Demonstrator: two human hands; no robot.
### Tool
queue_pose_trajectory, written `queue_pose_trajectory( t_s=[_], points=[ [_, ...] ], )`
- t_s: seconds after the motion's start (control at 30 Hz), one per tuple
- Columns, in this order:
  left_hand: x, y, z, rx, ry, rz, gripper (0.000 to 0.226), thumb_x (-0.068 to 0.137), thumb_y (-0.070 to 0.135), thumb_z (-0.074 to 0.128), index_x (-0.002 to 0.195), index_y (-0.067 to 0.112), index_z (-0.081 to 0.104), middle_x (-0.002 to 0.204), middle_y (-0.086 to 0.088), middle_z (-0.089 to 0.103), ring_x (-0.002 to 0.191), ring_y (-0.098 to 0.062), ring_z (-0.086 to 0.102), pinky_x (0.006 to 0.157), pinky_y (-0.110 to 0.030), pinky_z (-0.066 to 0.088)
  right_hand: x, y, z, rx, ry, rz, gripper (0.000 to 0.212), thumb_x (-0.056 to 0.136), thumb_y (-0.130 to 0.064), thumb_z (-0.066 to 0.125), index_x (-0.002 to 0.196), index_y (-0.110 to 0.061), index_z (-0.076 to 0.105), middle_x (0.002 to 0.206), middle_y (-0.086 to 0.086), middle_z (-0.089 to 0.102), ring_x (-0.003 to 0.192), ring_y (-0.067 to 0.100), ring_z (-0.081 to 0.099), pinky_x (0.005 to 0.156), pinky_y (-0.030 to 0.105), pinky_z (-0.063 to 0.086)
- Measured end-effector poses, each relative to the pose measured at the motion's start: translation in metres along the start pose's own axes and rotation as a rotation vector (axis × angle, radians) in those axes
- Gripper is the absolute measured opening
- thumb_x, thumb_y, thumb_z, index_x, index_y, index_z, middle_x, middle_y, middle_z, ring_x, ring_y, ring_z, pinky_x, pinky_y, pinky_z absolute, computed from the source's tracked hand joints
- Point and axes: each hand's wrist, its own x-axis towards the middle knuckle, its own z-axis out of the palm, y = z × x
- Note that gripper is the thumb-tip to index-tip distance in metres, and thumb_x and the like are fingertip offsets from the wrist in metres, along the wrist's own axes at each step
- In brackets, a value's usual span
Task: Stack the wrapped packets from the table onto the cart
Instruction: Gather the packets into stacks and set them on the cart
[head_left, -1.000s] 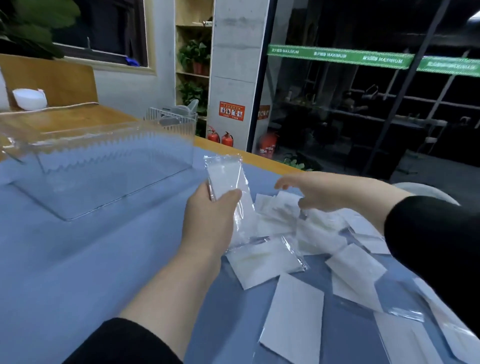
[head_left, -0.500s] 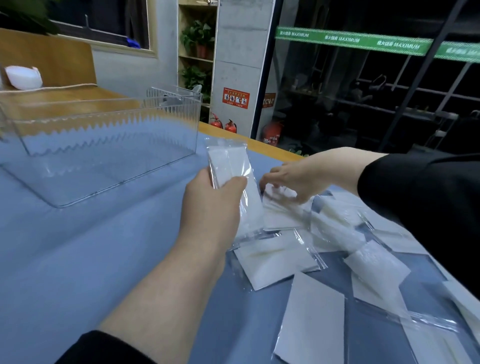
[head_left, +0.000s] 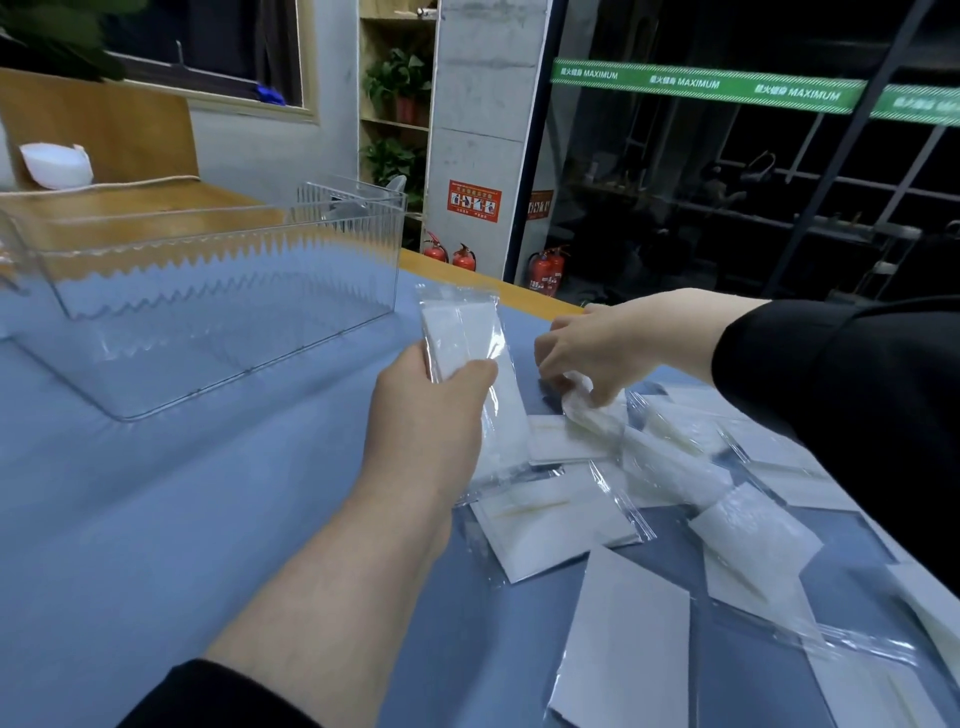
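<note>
My left hand (head_left: 431, 410) grips a white packet in clear wrap (head_left: 462, 332), held upright above the blue table cover (head_left: 156, 519). My right hand (head_left: 597, 348) reaches down at the far edge of a scattered pile of several wrapped packets (head_left: 649, 467) and pinches one packet (head_left: 592, 410) by its end, lifting it slightly. More packets lie flat to the right and toward me, such as a large one (head_left: 550, 525) just under my left hand.
A clear plastic bin (head_left: 218, 291) stands to the left on the blue cover, its inside bare. A wooden counter with a white bowl (head_left: 54, 166) lies behind it. The table's far wooden edge (head_left: 467, 275) runs behind the hands.
My right hand has dropped onto the pile and taken hold of a packet's end. The left hand keeps its packet in about the same place.
</note>
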Motion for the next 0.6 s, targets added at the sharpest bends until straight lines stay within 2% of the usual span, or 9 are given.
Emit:
queue_pose_trajectory(
  t_s=[0.07, 0.13, 0.2, 0.27, 0.37, 0.43, 0.47, 0.53, 0.6],
  points=[
    [0.0, 0.0, 0.0, -0.01, -0.006, 0.005, 0.006, 0.093, 0.023, 0.065, 0.095, 0.024, 0.07, 0.096, -0.003, 0.075, 0.089, -0.031, 0.07, 0.071, -0.032, 0.053, -0.005, 0.001, 0.0, 0.015, 0.023, -0.004, 0.029, 0.081, -0.024, 0.066, 0.072, -0.034, 0.04, 0.121, -0.016, 0.048, 0.123, 0.016, 0.038, 0.098, 0.045, 0.041],
    [0.0, 0.001, 0.0, -0.018, -0.006, 0.011, 0.006, 0.092, 0.023, 0.065, 0.095, 0.023, 0.071, 0.098, -0.005, 0.075, 0.094, -0.033, 0.069, 0.073, -0.034, 0.053, -0.012, 0.005, 0.002, 0.082, 0.054, 0.012, 0.026, 0.078, -0.024, 0.063, 0.071, -0.034, 0.039, 0.106, -0.015, 0.055, 0.113, 0.018, 0.047, 0.095, 0.045, 0.044],
    [0.0, 0.0, -0.001, -0.022, -0.003, 0.015, 0.006, 0.093, 0.022, 0.065, 0.094, 0.023, 0.071, 0.097, -0.005, 0.075, 0.088, -0.031, 0.07, 0.072, -0.033, 0.053, -0.021, 0.01, 0.004, 0.173, 0.15, 0.09, 0.018, 0.078, -0.022, 0.059, 0.078, -0.031, 0.044, 0.089, -0.009, 0.058, 0.091, 0.024, 0.056, 0.084, 0.047, 0.051],
    [0.001, 0.001, -0.002, -0.028, 0.003, 0.01, 0.006, 0.093, 0.022, 0.065, 0.094, 0.024, 0.071, 0.097, -0.004, 0.075, 0.085, -0.027, 0.071, 0.074, -0.036, 0.056, -0.037, 0.016, 0.003, 0.345, 0.289, 0.184, 0.022, 0.084, -0.017, 0.063, 0.093, -0.03, 0.049, 0.091, -0.006, 0.06, 0.085, 0.026, 0.056, 0.076, 0.042, 0.052],
    [0.001, 0.002, -0.002, -0.05, 0.033, 0.003, 0.006, 0.094, 0.023, 0.065, 0.094, 0.026, 0.07, 0.093, 0.001, 0.076, 0.09, -0.027, 0.072, 0.081, -0.042, 0.059, -0.066, 0.02, -0.002, 0.679, 0.587, 0.375, 0.033, 0.089, -0.018, 0.07, 0.118, -0.023, 0.055, 0.099, -0.001, 0.061, 0.083, 0.024, 0.055, 0.073, 0.035, 0.046],
    [0.001, 0.002, -0.001, -0.081, 0.055, 0.001, 0.007, 0.094, 0.022, 0.064, 0.096, 0.026, 0.07, 0.093, 0.001, 0.076, 0.09, -0.026, 0.072, 0.08, -0.042, 0.059, -0.081, 0.016, -0.002, 1.027, 0.81, 0.477, 0.034, 0.088, -0.018, 0.074, 0.119, -0.022, 0.06, 0.101, 0.002, 0.069, 0.081, 0.022, 0.061, 0.071, 0.031, 0.049],
    [0.001, 0.001, -0.001, -0.103, 0.062, -0.008, 0.008, 0.094, 0.022, 0.064, 0.097, 0.026, 0.07, 0.094, 0.001, 0.076, 0.091, -0.027, 0.072, 0.079, -0.042, 0.059, -0.087, 0.007, -0.001, 1.269, 0.887, 0.456, 0.032, 0.088, -0.016, 0.075, 0.117, -0.022, 0.062, 0.102, 0.003, 0.073, 0.083, 0.023, 0.067, 0.072, 0.033, 0.053],
    [0.001, 0.0, 0.0, -0.149, 0.067, -0.047, 0.008, 0.095, 0.023, 0.064, 0.1, 0.024, 0.069, 0.096, 0.0, 0.076, 0.091, -0.026, 0.073, 0.076, -0.04, 0.058, -0.097, -0.02, 0.001, 1.694, 0.957, 0.293, 0.032, 0.089, -0.006, 0.072, 0.118, -0.018, 0.064, 0.105, 0.007, 0.076, 0.089, 0.025, 0.073, 0.076, 0.038, 0.06],
    [0.0, 0.0, 0.002, -0.2, 0.061, -0.113, 0.009, 0.096, 0.028, 0.063, 0.102, 0.023, 0.068, 0.095, 0.0, 0.074, 0.088, -0.024, 0.07, 0.076, -0.036, 0.055, -0.103, -0.054, -0.002, 1.912, 0.926, 0.138, 0.033, 0.09, 0.0, 0.068, 0.12, -0.013, 0.064, 0.107, 0.008, 0.076, 0.088, 0.019, 0.073, 0.07, 0.028, 0.059]
  ],
)
